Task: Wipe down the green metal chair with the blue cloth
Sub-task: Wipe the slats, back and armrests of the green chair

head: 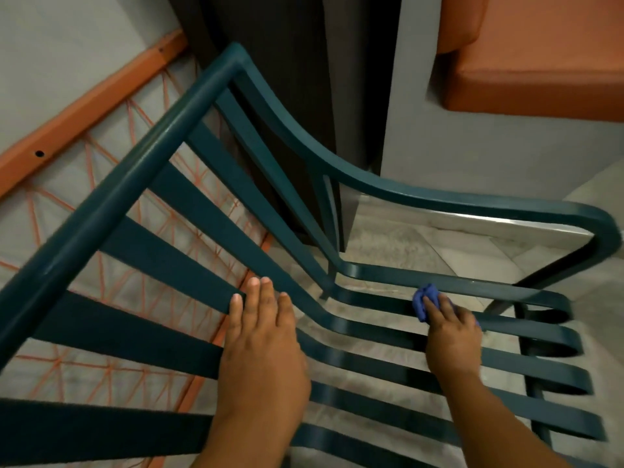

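I am looking down over the green metal chair [236,211], its top rail running from lower left up to the far corner and its flat slats sweeping down into the seat. My left hand [261,349] is lying flat on the back slats where they bend toward the seat, its grip spread, fingers [253,292] stretched forward side by side and clasping nothing. My right hand [452,336] is resting on the seat slats further to the right, its grip pressed together around the blue cloth [426,300]. The cloth is bunched into a small wad (most of it is hidden under my palm), poking out past my fingertips and touching one of the slats near the far side of the seat. The chair's curved armrest [439,197] is arching over the far side and looping down at the right. Beyond the backrest an orange frame [91,106] strung with orange cords is leaning beside a dark curtain [297,79]. An orange cushion [540,62] is sitting on a ledge at the upper right, well apart from my hands. The pale floor [398,244] is showing between the slats.
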The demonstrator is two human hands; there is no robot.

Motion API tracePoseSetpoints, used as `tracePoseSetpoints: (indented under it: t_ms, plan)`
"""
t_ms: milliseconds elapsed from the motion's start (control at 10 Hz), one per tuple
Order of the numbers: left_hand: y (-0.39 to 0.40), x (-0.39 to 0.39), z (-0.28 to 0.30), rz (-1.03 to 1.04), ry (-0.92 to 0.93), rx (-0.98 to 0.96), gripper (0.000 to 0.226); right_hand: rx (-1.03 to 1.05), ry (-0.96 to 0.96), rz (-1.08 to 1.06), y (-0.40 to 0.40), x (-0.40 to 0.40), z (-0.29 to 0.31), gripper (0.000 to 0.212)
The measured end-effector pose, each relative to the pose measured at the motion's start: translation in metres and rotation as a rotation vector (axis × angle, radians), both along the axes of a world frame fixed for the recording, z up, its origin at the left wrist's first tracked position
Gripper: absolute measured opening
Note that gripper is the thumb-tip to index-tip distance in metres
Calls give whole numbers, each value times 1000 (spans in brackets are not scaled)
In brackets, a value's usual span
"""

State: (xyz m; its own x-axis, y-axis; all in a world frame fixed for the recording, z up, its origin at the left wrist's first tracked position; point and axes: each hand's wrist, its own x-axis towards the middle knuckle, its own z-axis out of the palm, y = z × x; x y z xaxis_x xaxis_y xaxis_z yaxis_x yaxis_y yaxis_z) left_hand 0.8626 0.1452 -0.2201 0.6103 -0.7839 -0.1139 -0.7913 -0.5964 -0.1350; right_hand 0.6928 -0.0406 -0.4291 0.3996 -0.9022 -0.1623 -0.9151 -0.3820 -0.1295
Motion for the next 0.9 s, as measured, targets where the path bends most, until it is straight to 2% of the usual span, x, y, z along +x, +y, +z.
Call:
tracePoseSetpoints:
  t_ms: [100, 200, 300, 400, 500, 600, 700, 800, 900]
  plan:
    - [-1, -2, -1, 5, 3, -4, 67, -39, -204, -353, -13, -20, 12, 59]
    - [-2, -5, -5, 4, -8, 11, 67, -32, -347, -524, -35, 5, 25, 52]
    - [-1, -5, -12, 13, -46, 19, 67, 13, -219, -158, -48, 31, 24, 72]
    - [-2, -5, -17, 31, -82, 3, 66, 35, 69, 171, -65, 24, 13, 85]
    - [-3, -7, -21, 47, -101, 6, 64, 55, 107, 107, -86, -7, 11, 87]
    - [-1, -8, -22, 39, -127, 49, 66, 10, 93, -96, -95, -54, 9, 80]
    - [0, -6, -25, 24, -159, 78, 67, 55, -177, -346, -117, -106, 4, 51]
    - [1, -6, -27, 18, -179, 87, 66, 183, -217, -521, -134, -107, 11, 41]
    - [3, -7, -29, 17, -185, 101, 64, 137, -364, -489, -112, -69, 15, 39]
